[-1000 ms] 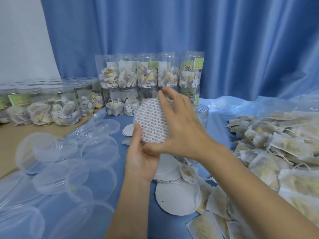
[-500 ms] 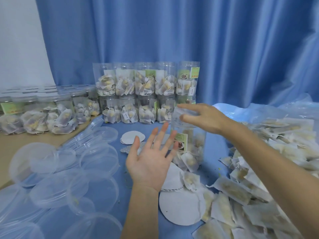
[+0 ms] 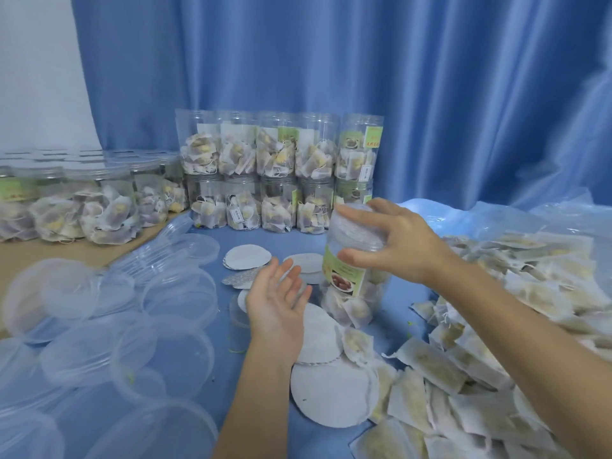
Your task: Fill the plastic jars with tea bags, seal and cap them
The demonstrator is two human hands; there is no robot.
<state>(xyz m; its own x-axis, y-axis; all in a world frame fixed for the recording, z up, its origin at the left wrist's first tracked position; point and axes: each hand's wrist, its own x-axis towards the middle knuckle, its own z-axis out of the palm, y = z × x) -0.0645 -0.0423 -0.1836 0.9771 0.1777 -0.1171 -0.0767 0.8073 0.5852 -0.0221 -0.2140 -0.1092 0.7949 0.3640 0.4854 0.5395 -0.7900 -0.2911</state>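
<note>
Since a second ago the seal disc is moved onto the jar [image 3: 356, 260] mouth, right hand [image 3: 394, 241] gripping the rim, left hand [image 3: 276, 298] open; even pressing round the edge is advised.

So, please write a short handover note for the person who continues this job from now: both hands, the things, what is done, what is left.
Left hand: open, palm up, holds nothing.
Right hand: grips the top of the clear plastic jar with the green label, which stands on the blue table cover. A white round seal disc lies on its mouth.
Clear round caps lie at left, loose tea bags at right, spare white discs in front.
Done: jar filled, disc placed; finished jars stacked behind.
Left: cap this jar.
</note>
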